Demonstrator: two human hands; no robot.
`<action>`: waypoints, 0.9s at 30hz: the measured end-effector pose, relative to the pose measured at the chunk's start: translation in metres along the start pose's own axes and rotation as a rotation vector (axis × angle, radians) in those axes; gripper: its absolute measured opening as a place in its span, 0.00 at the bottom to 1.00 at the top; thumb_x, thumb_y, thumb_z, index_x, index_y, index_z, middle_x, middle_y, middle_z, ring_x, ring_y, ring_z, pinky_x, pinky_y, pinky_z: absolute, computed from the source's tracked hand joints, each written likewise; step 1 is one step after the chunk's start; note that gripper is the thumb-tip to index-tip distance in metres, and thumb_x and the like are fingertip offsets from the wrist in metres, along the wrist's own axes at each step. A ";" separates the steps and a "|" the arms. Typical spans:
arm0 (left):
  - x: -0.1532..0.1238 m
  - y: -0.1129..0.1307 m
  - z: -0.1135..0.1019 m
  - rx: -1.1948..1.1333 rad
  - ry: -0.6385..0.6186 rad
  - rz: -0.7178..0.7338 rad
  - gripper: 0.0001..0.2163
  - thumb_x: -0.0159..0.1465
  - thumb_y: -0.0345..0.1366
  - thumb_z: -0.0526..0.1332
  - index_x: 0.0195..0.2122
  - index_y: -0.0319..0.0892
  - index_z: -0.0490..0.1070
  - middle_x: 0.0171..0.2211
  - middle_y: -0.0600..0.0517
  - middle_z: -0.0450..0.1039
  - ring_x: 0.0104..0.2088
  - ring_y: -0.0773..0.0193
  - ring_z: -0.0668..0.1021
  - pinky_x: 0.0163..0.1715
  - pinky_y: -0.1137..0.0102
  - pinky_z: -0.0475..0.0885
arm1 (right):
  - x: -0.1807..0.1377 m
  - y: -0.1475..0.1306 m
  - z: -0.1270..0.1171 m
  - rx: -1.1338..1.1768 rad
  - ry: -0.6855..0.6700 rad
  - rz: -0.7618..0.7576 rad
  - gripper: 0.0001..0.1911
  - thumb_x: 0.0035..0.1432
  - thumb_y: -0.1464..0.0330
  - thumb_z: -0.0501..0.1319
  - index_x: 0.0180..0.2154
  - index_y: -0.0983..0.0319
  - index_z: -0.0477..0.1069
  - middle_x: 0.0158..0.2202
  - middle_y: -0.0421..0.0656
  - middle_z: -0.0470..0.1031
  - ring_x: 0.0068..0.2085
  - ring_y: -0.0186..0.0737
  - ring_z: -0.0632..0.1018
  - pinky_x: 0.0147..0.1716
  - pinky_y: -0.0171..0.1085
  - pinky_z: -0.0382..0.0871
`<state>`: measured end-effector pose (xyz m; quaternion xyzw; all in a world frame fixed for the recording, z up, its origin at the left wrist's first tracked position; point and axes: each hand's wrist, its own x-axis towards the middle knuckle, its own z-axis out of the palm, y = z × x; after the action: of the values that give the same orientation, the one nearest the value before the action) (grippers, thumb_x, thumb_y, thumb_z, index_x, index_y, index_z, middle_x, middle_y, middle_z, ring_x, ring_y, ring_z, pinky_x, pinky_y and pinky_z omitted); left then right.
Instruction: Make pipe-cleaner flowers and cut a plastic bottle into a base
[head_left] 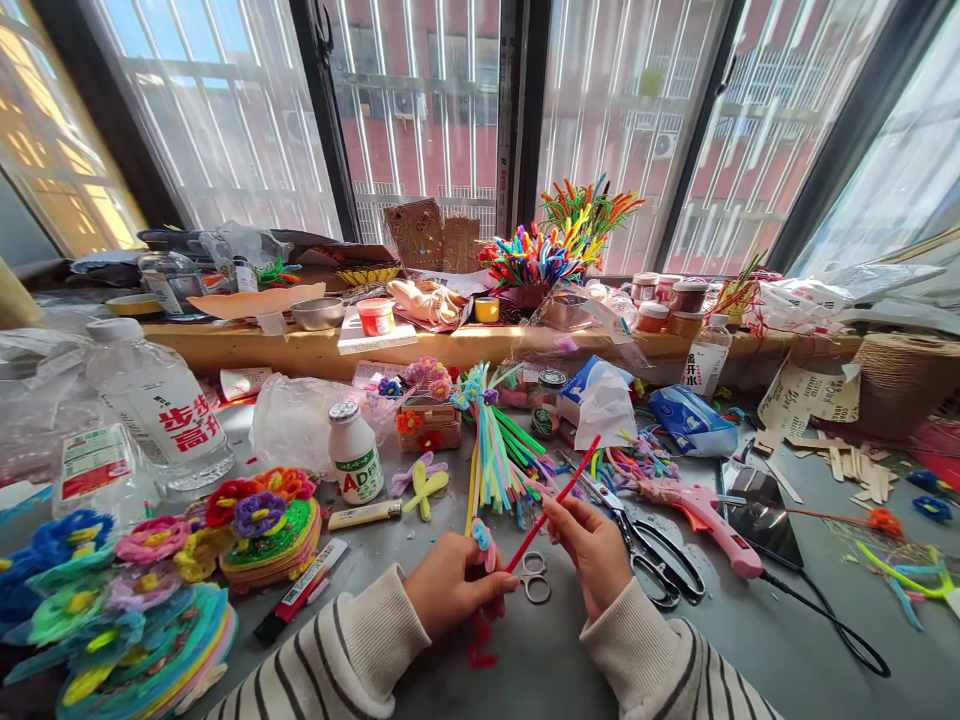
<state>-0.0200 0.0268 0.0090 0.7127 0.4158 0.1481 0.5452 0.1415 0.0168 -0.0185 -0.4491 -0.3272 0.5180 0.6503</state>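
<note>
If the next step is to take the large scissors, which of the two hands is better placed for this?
Probably the right hand: the large scissors lie just beside it. The left hand is farther away; both hold the red pipe cleaner.

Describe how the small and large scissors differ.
The large scissors are bigger than the small scissors. The small scissors have silvery handles; the large scissors, dark ones. The small scissors lie between the left hand and right hand, the large scissors mostly right of both. Both rest on the table.

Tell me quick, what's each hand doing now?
Left hand: closed, holding a red pipe cleaner and a blue-and-pink curl.
Right hand: closed, pinching that pipe cleaner.
</note>
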 end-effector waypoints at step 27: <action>-0.009 -0.013 -0.050 0.473 0.566 0.122 0.12 0.49 0.40 0.50 0.14 0.42 0.50 0.14 0.59 0.49 0.17 0.72 0.57 0.18 0.75 0.54 | 0.031 -0.019 -0.047 -0.285 0.244 -0.236 0.12 0.36 0.62 0.63 0.24 0.65 0.73 0.17 0.38 0.69 0.19 0.31 0.68 0.20 0.31 0.65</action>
<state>-0.0642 0.0538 0.0176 0.7731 0.5297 0.2713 0.2193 0.1980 0.0341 -0.0205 -0.5544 -0.3661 0.3287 0.6712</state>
